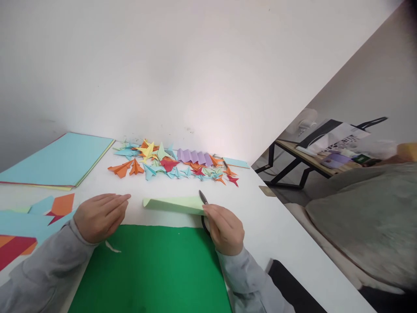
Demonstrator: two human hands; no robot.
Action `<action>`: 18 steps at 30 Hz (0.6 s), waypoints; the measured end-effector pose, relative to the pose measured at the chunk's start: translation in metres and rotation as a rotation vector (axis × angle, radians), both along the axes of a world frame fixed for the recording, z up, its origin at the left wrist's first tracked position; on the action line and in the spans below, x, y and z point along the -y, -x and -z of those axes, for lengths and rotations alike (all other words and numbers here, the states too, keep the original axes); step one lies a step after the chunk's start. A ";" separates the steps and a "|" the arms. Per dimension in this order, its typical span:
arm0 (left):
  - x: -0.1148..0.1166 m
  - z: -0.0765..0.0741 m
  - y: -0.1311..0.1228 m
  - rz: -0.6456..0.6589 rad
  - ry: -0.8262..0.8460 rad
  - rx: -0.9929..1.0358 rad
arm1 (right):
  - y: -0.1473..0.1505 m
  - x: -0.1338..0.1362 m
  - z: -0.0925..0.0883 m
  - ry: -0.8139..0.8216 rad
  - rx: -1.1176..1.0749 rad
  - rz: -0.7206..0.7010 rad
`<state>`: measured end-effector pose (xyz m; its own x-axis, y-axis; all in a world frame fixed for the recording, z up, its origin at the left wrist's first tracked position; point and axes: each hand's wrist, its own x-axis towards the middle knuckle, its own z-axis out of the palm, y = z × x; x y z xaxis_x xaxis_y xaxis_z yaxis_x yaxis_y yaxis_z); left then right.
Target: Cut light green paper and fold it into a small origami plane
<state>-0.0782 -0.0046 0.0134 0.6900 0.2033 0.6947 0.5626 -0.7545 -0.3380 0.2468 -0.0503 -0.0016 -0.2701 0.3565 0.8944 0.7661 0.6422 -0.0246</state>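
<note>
Green sheet (156, 269) nearest, flat on a white table (254, 208), its lower part running out of view. Grey sleeves (42, 271) come in over its two sides. Black flat object (289, 284) at lower right, beside the right sleeve, cause of its shape hidden. Small pale scrap (113, 247) near the sheet's upper left corner.

Right hand (225, 228) just past the sheet's upper right corner: thumb and fingers closed in a pinch on the right end of a pale green paper (176, 203). Paper extends leftward beyond the green sheet's far edge, its left end curled. Dark scissors (203, 197) pass behind that pinched end, blades pointing away; whether the hand touches them, cannot tell.

Left hand (102, 217) apart from the paper's curled end, fingers together and pointing toward it. Nothing seen in its grasp; thumb mostly hidden, so how far open cannot be told.

Far left of this hand: loose light blue, red and orange pieces (63, 204), overlapping. Beyond them, a large paper stack (61, 158), light blue uppermost.

Along the wall (182, 65): many small folded paper shapes (120, 168) in several colours, crowded together, with a purple pleated paper (195, 157) among them.

Off right, a low table with a black-and-white bag (339, 134).
</note>
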 end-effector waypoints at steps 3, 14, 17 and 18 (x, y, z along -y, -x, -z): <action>0.011 -0.007 -0.008 0.007 0.100 0.183 | 0.004 0.003 -0.001 0.026 0.006 -0.017; 0.061 0.007 -0.075 0.158 0.133 0.074 | 0.062 0.032 -0.004 0.075 0.286 -0.271; 0.061 0.009 -0.076 0.160 0.137 0.074 | 0.063 0.030 -0.002 0.075 0.275 -0.283; 0.061 0.009 -0.077 0.163 0.136 0.078 | 0.063 0.030 -0.001 0.082 0.282 -0.285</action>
